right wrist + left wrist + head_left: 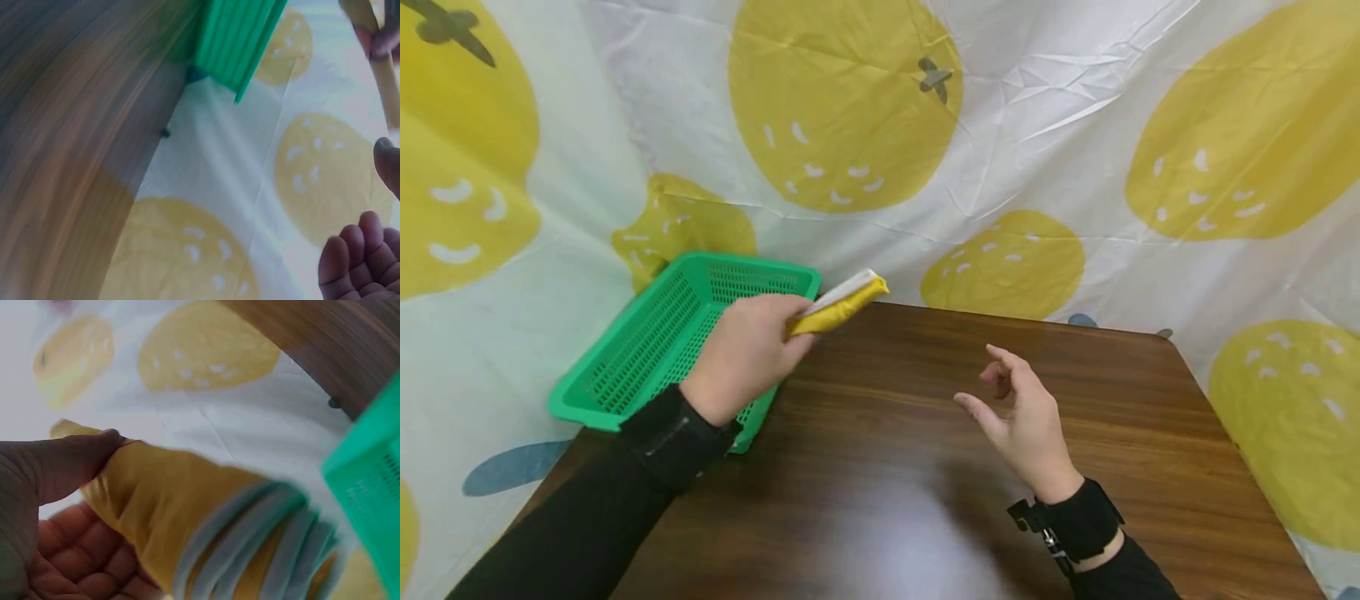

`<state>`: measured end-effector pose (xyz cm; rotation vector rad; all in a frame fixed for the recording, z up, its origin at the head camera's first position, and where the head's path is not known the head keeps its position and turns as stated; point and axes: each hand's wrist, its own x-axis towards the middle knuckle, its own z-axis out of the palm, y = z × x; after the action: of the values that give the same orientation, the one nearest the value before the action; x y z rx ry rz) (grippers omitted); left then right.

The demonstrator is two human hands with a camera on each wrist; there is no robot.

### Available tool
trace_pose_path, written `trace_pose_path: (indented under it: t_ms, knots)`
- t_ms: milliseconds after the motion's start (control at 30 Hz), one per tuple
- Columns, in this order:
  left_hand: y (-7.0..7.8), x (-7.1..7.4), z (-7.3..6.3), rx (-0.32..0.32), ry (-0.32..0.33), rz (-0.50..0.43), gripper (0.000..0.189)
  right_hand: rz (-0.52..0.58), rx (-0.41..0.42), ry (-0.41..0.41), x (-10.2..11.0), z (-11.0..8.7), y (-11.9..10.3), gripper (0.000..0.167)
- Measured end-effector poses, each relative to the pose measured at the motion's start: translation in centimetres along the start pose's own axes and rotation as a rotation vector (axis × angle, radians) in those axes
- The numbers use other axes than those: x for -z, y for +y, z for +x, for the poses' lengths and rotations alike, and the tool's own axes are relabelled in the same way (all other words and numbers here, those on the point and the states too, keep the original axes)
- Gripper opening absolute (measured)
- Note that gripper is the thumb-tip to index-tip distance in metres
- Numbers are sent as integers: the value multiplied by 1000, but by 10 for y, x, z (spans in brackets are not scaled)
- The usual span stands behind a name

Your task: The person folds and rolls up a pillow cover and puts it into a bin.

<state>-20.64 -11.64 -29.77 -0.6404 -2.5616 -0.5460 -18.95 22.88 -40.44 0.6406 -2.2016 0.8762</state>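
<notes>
My left hand point(748, 346) pinches a soft yellow cloth item point(842, 310) between thumb and fingers, holding it over the right side of a green plastic basket point(752, 264). The cloth's far end points to the right, its upper face whitish in the head view. Up close in the left wrist view, the yellow cloth point(162, 494) looks gathered at the thumb and carries several pale grey bands at its other end. My right hand point(1033, 429) hovers over the table, fingers loosely bent and thumb apart, holding nothing.
The slotted basket stands on the left of the dark brown wooden table point(865, 483), its left edge near the curtain. A white curtain point(1045, 92) printed with big yellow fruit hangs behind the table and along its sides. Both wrists wear black straps.
</notes>
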Motion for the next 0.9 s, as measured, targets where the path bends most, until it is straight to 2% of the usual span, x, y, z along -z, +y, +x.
trace_pose_path:
  t_ms: [67,167,233,333,433,567,733,900]
  knots:
    - [-23,15,6,154,-83,-91,27,-27,-39,-23,8,-3,9,70]
    - [-63,27,11,329,-230,-179,40,-82,-92,-62,21,-7,22,67]
    - [-87,27,11,413,-337,-208,51,-110,-134,-92,28,-10,30,66]
    - [-115,21,10,500,-503,-243,57,-124,-200,-146,37,-14,40,66]
    - [-133,8,10,526,-657,-246,46,-138,-249,-227,42,-20,47,69]
    - [-146,-11,16,511,-822,-197,36,-164,-267,-356,45,-29,53,81]
    - [-144,-34,25,507,-956,-124,39,-171,-300,-433,47,-37,55,93]
    - [-140,-56,26,459,-1046,-42,38,-179,-339,-466,50,-41,57,94]
